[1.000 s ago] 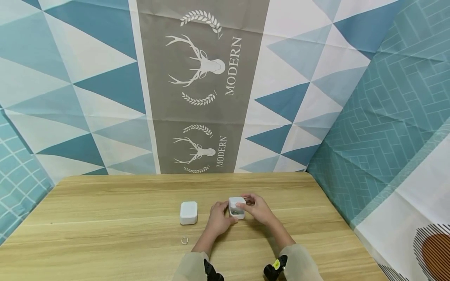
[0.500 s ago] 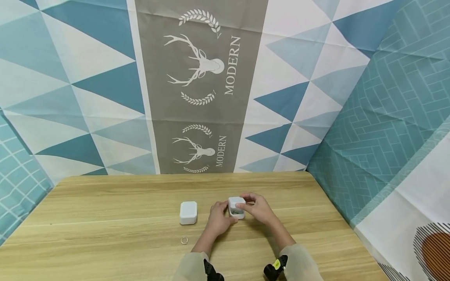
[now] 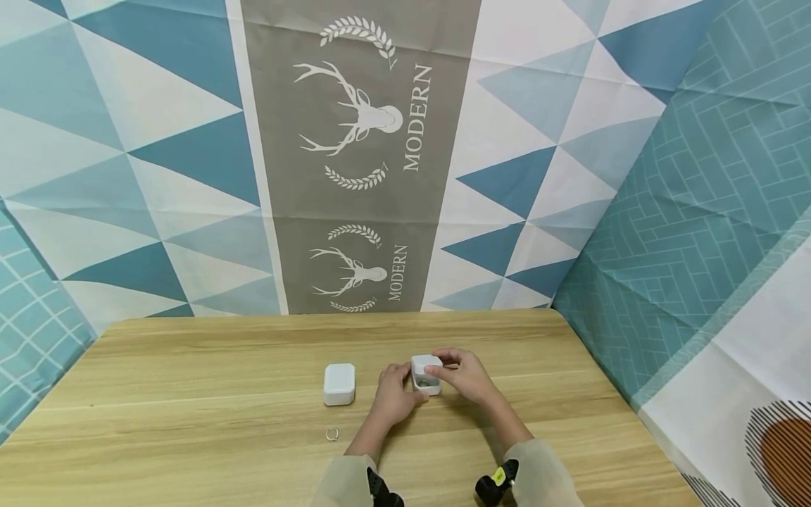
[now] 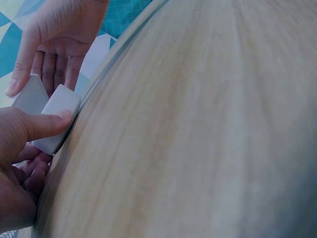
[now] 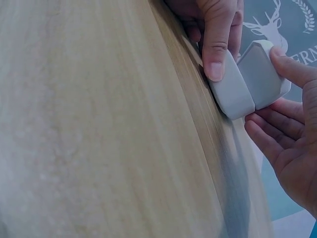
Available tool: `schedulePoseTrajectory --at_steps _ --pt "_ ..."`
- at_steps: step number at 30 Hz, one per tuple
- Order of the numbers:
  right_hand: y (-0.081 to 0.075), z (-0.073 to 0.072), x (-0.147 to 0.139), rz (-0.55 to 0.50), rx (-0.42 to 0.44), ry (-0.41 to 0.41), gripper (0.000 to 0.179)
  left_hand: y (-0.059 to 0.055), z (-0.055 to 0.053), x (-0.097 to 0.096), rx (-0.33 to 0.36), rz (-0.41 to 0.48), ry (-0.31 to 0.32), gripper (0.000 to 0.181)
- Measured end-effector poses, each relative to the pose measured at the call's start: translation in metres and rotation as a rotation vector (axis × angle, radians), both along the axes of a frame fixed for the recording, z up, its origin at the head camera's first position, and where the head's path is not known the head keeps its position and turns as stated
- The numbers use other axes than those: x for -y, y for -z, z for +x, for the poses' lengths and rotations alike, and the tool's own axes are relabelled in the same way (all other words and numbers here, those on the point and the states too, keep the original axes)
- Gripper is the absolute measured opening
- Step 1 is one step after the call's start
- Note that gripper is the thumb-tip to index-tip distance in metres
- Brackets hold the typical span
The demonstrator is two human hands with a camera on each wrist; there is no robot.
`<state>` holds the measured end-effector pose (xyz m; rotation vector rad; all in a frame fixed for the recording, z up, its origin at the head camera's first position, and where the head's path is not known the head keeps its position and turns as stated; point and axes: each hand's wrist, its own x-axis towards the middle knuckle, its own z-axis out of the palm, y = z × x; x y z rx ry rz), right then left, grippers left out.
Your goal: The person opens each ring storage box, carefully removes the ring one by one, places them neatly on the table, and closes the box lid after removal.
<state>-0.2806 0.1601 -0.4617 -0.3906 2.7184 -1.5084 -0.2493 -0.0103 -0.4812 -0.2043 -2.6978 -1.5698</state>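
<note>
A small white hinged ring box [image 3: 422,361] stands partly open on the table, its lid raised. My left hand [image 3: 394,400] holds the base, with the thumb on the front wall and the fingers at the far side. My right hand [image 3: 467,377] pinches the lid [image 5: 265,79] between thumb and fingers. Something small and greyish shows inside the box in the head view, too small to identify. A second white box [image 3: 339,384], closed, sits to the left of my left hand. Nearer me lies a thin ring [image 3: 332,434] on the wood.
The wooden table [image 3: 209,394] reaches back to a patterned cloth [image 3: 355,169] hung behind it. On the right, a teal cloth [image 3: 697,232] runs along the table edge. Wrist cameras are strapped over both sleeves [image 3: 541,472].
</note>
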Motion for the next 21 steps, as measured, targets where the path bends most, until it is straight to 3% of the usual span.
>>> schedulePoseTrajectory --at_steps 11,21 --pt "-0.0021 -0.001 0.0005 0.005 -0.007 0.011 0.042 0.0015 -0.0004 0.0005 -0.007 -0.01 0.007 0.068" --pt "-0.0018 -0.0015 0.0 0.021 0.002 0.015 0.049 0.0008 -0.0003 -0.0005 -0.004 -0.005 -0.003 0.067"
